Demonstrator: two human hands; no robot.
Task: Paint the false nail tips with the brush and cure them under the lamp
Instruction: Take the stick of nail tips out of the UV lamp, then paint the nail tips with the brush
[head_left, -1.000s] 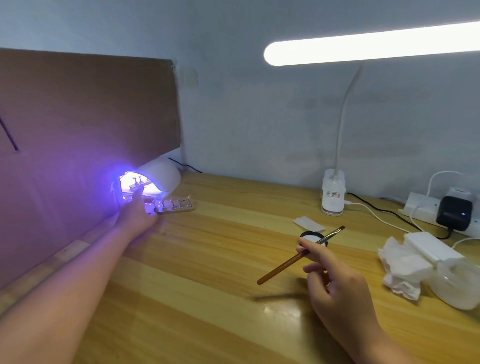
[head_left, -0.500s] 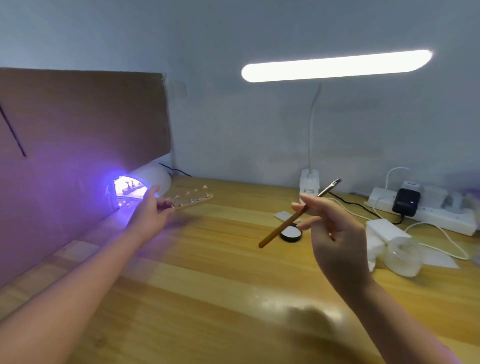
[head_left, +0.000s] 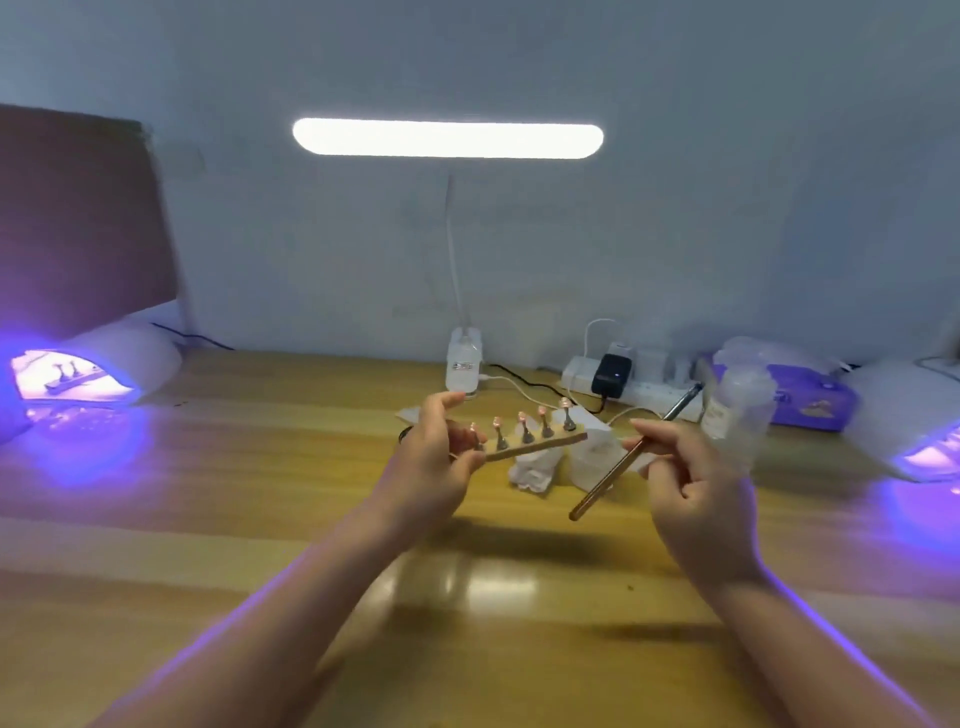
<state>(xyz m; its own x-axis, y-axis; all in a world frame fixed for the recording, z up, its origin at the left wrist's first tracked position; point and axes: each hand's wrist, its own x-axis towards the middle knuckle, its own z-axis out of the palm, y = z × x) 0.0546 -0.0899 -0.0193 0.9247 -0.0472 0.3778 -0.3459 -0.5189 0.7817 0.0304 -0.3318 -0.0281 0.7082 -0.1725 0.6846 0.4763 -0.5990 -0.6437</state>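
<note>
Item: false nail tips (head_left: 521, 419), five on pegs along a wooden strip (head_left: 535, 446), raised above the counter (head_left: 260, 467) at centre. My left hand (head_left: 434, 457) pinched the strip's near end, presumably presenting the tips. My right hand (head_left: 691, 483) gripped the brush (head_left: 631, 457) pen-fashion beside them. Curing lamp (head_left: 98, 369) glowed far left, another strip inside.

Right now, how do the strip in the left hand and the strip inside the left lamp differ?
The held strip is gripped by the left hand in mid-air over the table; the lamp strip lies inside the lit curing lamp, untouched. The held strip is in plain white light, its five nail tips showing pinkish; the lamp strip is washed in violet glow, its tips too blurred to count. Both are narrow strips carrying upright stands.
</note>
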